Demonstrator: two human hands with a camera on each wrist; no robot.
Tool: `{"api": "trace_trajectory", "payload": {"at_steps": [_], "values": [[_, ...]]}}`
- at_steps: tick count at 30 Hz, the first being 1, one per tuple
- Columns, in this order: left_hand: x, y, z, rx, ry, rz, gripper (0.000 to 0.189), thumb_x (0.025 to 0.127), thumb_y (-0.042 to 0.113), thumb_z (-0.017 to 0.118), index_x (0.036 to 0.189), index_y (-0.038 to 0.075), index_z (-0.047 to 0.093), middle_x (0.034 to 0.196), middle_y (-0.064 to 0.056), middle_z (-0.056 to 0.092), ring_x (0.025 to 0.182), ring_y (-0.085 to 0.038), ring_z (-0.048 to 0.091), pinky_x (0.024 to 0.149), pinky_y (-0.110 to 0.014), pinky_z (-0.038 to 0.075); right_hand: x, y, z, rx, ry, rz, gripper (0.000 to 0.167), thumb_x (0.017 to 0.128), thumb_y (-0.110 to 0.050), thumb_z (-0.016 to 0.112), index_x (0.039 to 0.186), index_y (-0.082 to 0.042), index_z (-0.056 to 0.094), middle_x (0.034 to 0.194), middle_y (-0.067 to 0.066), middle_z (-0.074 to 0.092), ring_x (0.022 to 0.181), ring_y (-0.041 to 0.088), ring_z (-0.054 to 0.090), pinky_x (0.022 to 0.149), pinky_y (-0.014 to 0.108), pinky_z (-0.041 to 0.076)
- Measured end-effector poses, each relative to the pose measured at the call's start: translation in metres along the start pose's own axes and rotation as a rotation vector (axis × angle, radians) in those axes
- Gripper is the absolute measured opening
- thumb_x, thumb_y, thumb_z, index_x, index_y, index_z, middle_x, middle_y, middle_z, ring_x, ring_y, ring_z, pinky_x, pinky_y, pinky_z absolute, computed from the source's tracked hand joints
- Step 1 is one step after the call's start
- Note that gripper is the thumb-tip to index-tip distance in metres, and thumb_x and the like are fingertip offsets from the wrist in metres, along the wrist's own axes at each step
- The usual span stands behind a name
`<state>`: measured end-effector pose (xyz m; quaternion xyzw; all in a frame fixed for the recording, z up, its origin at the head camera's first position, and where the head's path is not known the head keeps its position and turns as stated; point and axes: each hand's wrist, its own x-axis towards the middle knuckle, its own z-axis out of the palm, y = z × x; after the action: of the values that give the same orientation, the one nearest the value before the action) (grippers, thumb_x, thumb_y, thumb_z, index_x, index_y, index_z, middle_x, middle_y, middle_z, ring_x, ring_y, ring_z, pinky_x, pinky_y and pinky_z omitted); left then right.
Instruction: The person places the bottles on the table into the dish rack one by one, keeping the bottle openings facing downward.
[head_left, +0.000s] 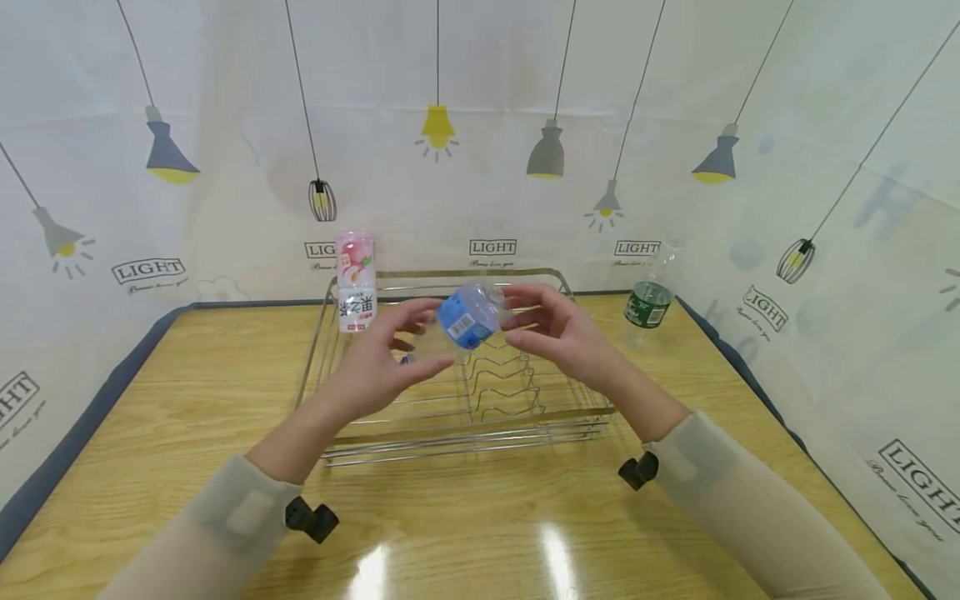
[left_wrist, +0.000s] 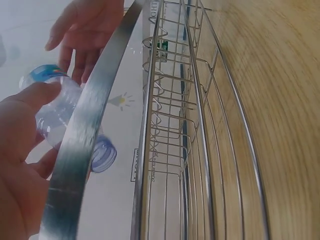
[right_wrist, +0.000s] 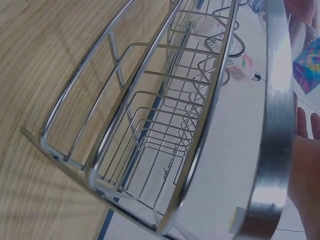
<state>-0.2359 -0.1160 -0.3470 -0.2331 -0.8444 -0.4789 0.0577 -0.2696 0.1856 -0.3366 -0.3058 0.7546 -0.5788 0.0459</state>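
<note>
A clear plastic bottle with a blue label (head_left: pixel 467 318) is held tilted above a wire dish rack (head_left: pixel 480 428). My left hand (head_left: pixel 367 367) grips its clear part, thumb on the near side and fingers behind; a bluish cap (left_wrist: pixel 104 155) shows at the lower end in the left wrist view. At the bottle's base, my right hand (head_left: pixel 566 333) has its fingers spread and slightly bent, fingertips right by the plastic. The right wrist view catches only part of that hand (right_wrist: pixel 306 165) beyond the rack's flat metal rim.
At the rack's back left corner is a pink and white peach drink bottle (head_left: pixel 356 283). A clear bottle with a green label (head_left: pixel 648 305) stands right of the rack. Under everything is a wooden table (head_left: pixel 465 525), with a lamp-printed cloth (head_left: pixel 495 192) behind and at the sides.
</note>
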Motion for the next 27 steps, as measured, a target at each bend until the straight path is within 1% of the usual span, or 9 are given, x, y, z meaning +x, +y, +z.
{"api": "trace_trajectory", "payload": {"at_steps": [4,7,9,11,14,16,21,24,27], "values": [[0.0,-0.003,-0.003,-0.139,-0.001,-0.076,0.07,0.1,0.023,0.084,0.161,0.025,0.05,0.151,-0.017,0.063,0.133,-0.038,0.064,0.106,-0.056,0.061,-0.001,0.0,0.0,0.004,-0.005,0.004,0.059,0.106,-0.005,0.069,0.161,-0.009,0.048,0.153,0.018,0.056,0.134,0.04,0.064,0.103,0.032,0.064],[0.001,-0.003,-0.004,-0.206,-0.016,-0.112,0.067,0.102,0.026,0.081,0.161,0.028,0.049,0.15,-0.015,0.063,0.133,-0.037,0.066,0.102,-0.054,0.064,-0.001,-0.001,0.001,0.001,-0.012,0.015,0.06,0.106,-0.006,0.069,0.162,-0.008,0.047,0.153,0.017,0.057,0.134,0.036,0.066,0.104,0.032,0.063],[0.001,-0.003,-0.004,-0.235,-0.032,-0.136,0.067,0.104,0.029,0.079,0.163,0.028,0.047,0.15,-0.012,0.062,0.135,-0.036,0.066,0.103,-0.053,0.064,0.0,-0.002,0.003,0.005,-0.02,0.018,0.061,0.106,-0.007,0.07,0.163,-0.007,0.046,0.153,0.018,0.057,0.134,0.038,0.065,0.105,0.032,0.063],[0.001,-0.003,-0.003,-0.262,-0.045,-0.164,0.068,0.105,0.031,0.078,0.164,0.026,0.045,0.151,-0.011,0.06,0.138,-0.037,0.065,0.106,-0.053,0.063,0.001,-0.002,0.005,0.018,-0.031,0.022,0.062,0.106,-0.006,0.069,0.163,-0.006,0.045,0.154,0.019,0.056,0.137,0.043,0.063,0.106,0.033,0.063],[0.001,-0.002,0.0,-0.297,-0.061,-0.191,0.069,0.107,0.032,0.075,0.167,0.021,0.042,0.153,-0.012,0.058,0.14,-0.037,0.064,0.112,-0.052,0.06,0.004,-0.002,0.009,0.038,-0.039,0.023,0.061,0.106,-0.006,0.069,0.163,-0.009,0.046,0.157,0.021,0.054,0.139,0.048,0.061,0.107,0.034,0.062],[0.001,-0.002,0.003,-0.325,-0.07,-0.195,0.069,0.108,0.031,0.074,0.167,0.019,0.04,0.154,-0.013,0.057,0.141,-0.038,0.064,0.113,-0.05,0.059,0.007,-0.002,0.012,0.059,-0.042,0.023,0.062,0.106,-0.006,0.07,0.163,-0.012,0.046,0.158,0.021,0.054,0.141,0.05,0.059,0.108,0.035,0.062],[0.001,-0.001,0.009,-0.394,-0.085,-0.184,0.068,0.11,0.026,0.071,0.168,0.015,0.037,0.153,-0.016,0.056,0.142,-0.038,0.064,0.11,-0.044,0.062,0.011,-0.004,0.02,0.103,-0.048,0.024,0.07,0.106,-0.004,0.071,0.167,-0.02,0.042,0.156,0.018,0.053,0.141,0.049,0.06,0.11,0.037,0.061],[0.002,0.001,0.012,-0.407,-0.089,-0.174,0.067,0.11,0.025,0.07,0.167,0.015,0.036,0.153,-0.018,0.059,0.141,-0.039,0.064,0.11,-0.044,0.062,0.013,-0.005,0.024,0.101,-0.043,0.027,0.071,0.106,-0.004,0.071,0.167,-0.022,0.04,0.154,0.017,0.054,0.137,0.044,0.063,0.108,0.036,0.062],[0.003,0.002,0.012,-0.401,-0.094,-0.167,0.066,0.11,0.025,0.07,0.167,0.015,0.037,0.154,-0.019,0.06,0.142,-0.04,0.064,0.111,-0.047,0.061,0.014,-0.007,0.027,0.086,-0.032,0.027,0.071,0.106,-0.006,0.072,0.166,-0.024,0.041,0.152,0.016,0.055,0.133,0.038,0.066,0.106,0.035,0.063]]}}
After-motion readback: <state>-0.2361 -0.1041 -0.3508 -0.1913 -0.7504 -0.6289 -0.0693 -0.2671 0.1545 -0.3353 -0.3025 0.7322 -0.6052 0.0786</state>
